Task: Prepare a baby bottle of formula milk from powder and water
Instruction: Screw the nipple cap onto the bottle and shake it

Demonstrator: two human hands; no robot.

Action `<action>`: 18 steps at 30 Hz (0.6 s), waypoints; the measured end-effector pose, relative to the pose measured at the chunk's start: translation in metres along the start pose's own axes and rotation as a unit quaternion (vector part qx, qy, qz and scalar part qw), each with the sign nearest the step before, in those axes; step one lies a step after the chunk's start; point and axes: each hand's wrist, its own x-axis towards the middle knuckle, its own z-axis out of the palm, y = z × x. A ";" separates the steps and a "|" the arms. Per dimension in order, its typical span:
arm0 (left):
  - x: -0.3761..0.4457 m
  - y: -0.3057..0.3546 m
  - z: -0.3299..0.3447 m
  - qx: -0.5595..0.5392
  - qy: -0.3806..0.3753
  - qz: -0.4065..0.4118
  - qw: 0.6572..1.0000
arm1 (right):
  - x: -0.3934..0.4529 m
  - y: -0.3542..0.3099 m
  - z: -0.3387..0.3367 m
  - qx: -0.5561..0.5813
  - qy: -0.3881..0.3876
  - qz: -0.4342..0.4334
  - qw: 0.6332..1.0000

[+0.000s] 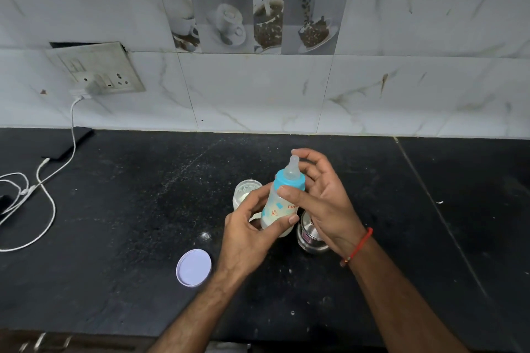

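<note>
Black speckled stone makes up the counter (pixel 286 309), dusted here and there with white specks, and nearest us a round white lid (pixel 194 267) lies flat and alone to the left of the forearms. Up from there, the left hand (pixel 246 241) grips the lower body of the baby bottle (pixel 282 203), fingers and thumb curled round it, holding it tilted above the counter with white milk pooled in its base. Red lettering on the bottle starts "Lu", the rest hidden. The right hand (pixel 324 195), a red thread bracelet (pixel 358 246) at its wrist, pinches the blue collar (pixel 289 179) with its thumb, fingers curled behind the clear teat (pixel 293 165). Just under that wrist sits a small steel container (pixel 308 238), contents hidden. Behind the bottle, a clear jar (pixel 243 193) stands open with white powder inside. Far left, a white cable (pixel 43 180) runs to a dark phone (pixel 71 142) and up to the wall socket (pixel 97 71).
</note>
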 end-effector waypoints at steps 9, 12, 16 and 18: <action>0.001 0.001 0.007 -0.047 -0.050 -0.043 0.997 | -0.001 -0.019 -0.027 0.072 -0.092 0.017 0.993; -0.004 0.002 0.013 -0.054 -0.037 -0.044 0.997 | -0.001 -0.018 -0.028 0.048 -0.085 0.014 0.995; -0.013 0.004 0.020 -0.072 -0.015 -0.041 0.996 | -0.007 -0.010 -0.028 0.047 -0.055 0.003 0.997; -0.017 0.004 0.022 -0.069 -0.015 -0.041 0.997 | -0.013 -0.006 -0.031 0.057 -0.060 -0.006 0.997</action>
